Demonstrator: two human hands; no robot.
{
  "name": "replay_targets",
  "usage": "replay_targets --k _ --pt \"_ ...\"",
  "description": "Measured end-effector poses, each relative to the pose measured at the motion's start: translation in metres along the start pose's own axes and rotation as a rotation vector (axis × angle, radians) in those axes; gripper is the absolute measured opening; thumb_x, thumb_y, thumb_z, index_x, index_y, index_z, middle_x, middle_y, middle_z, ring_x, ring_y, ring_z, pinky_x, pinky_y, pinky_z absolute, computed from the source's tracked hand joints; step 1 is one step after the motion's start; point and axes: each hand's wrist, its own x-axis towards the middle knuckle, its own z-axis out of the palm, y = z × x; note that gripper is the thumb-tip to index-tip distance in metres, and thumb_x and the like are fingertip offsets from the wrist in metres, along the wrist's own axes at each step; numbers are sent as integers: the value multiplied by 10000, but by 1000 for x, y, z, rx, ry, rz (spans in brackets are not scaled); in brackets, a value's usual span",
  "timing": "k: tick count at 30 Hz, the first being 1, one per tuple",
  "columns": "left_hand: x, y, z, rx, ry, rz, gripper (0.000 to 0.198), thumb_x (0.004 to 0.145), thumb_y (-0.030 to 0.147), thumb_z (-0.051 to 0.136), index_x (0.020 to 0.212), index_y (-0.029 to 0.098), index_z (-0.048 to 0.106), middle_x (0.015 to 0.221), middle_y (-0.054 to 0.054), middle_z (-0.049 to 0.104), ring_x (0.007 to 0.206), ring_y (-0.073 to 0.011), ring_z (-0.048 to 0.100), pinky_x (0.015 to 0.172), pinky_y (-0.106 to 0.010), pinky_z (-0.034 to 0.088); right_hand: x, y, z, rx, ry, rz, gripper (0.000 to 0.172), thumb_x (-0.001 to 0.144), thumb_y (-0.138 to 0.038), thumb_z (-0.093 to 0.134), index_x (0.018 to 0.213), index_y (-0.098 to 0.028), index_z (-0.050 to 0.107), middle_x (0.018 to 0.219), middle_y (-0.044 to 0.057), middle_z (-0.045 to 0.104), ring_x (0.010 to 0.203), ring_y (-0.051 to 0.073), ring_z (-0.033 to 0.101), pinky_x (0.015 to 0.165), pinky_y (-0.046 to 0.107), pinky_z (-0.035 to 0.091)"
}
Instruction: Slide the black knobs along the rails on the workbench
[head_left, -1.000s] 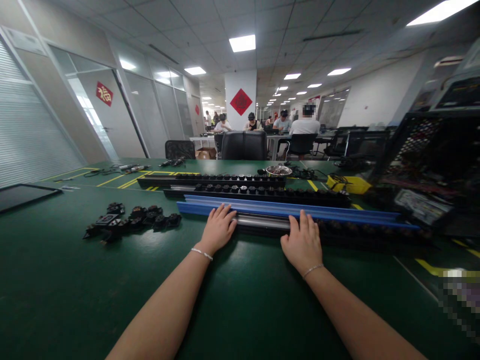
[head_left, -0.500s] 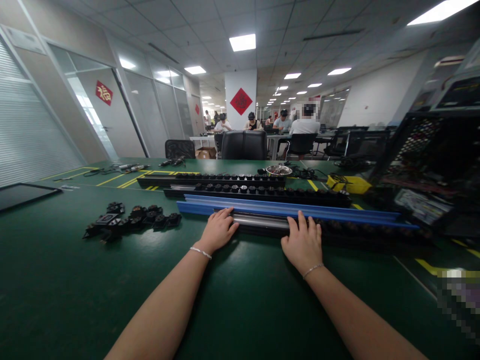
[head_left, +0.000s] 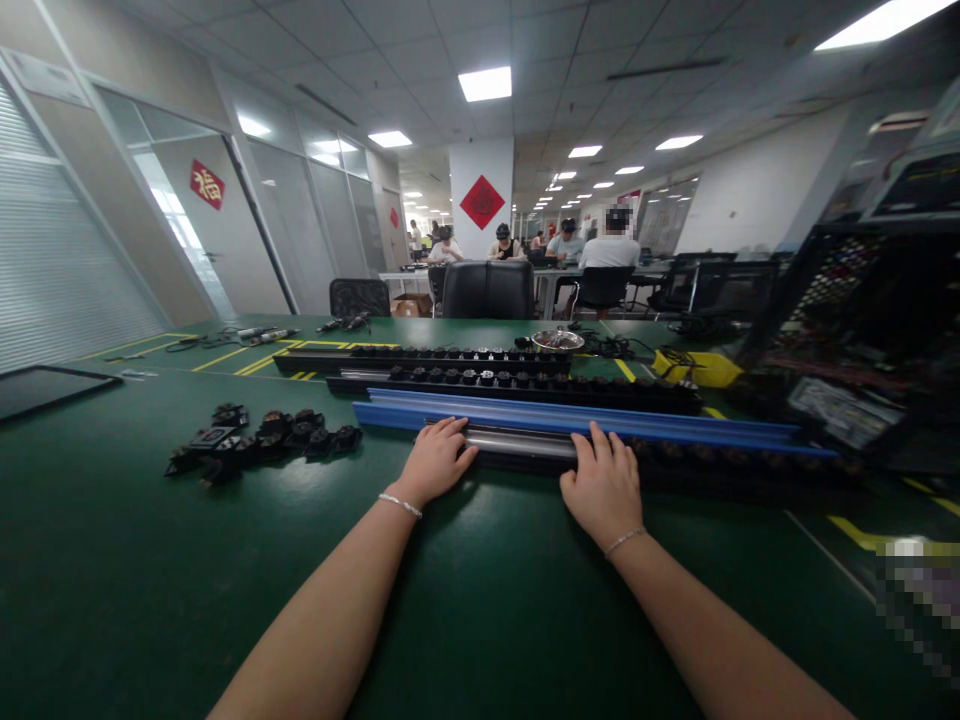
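A long black rail [head_left: 521, 445] with a shiny grey top strip lies across the green table before me. My left hand [head_left: 437, 460] grips its left end, fingers bent over the top and thumb on the near side. Further right along the same rail, my right hand [head_left: 604, 487] holds it with fingers over the top. Dark round pieces sit in a row on the rail right of that hand, dim and hard to make out. Just behind lies a long blue rail [head_left: 675, 428], close to my fingertips. The undersides of both hands are hidden.
Two more black rails [head_left: 360, 382] with round black pieces lie behind the blue one. Loose black socket-like modules [head_left: 277, 432] are at left. A metal bowl [head_left: 557, 341], a yellow tray [head_left: 701, 368] and cables lie farther back. An open-sided dark case [head_left: 862, 310] stands at right.
My right hand has shifted very slightly to the left along the black rail. My left hand and the rails look the same.
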Motion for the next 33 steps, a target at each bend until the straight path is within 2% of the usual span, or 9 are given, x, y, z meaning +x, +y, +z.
replay_targets --k 4,9,15,22,33 --pt "0 0 0 -10 -1 -4 350 893 426 394 814 209 657 1318 -48 538 1232 -255 453 1008 -469 368 1 1 2 40 24 -22 468 746 -198 472 1200 -118 556 1376 165 408 1257 326 339 990 436 362" --pt "0 -1 1 -19 -1 -1 359 894 432 387 820 210 660 1322 -48 534 1236 -253 447 1009 -466 371 1 3 5 79 51 -50 434 757 -186 458 1168 -102 570 1376 179 391 1253 318 348 990 440 371" --pt "0 -2 0 -27 -8 -4 357 892 430 392 819 211 664 1318 -48 538 1235 -250 448 1012 -463 371 2 1 0 85 12 -23 457 758 -182 448 1197 -94 543 1398 191 373 1260 316 342 992 432 360" --pt "1 -5 0 -49 -19 16 358 894 428 396 833 202 667 1316 -54 540 1233 -235 452 1028 -434 359 1 1 -2 14 3 38 548 729 -181 472 1272 -106 465 1374 196 406 1106 290 484 946 420 358" --pt "2 -5 -1 -38 -27 16 355 895 428 401 837 199 666 1326 -49 532 1231 -229 455 1032 -420 361 0 1 0 5 11 5 497 745 -199 447 1233 -119 502 1363 169 430 1082 276 492 947 422 333"
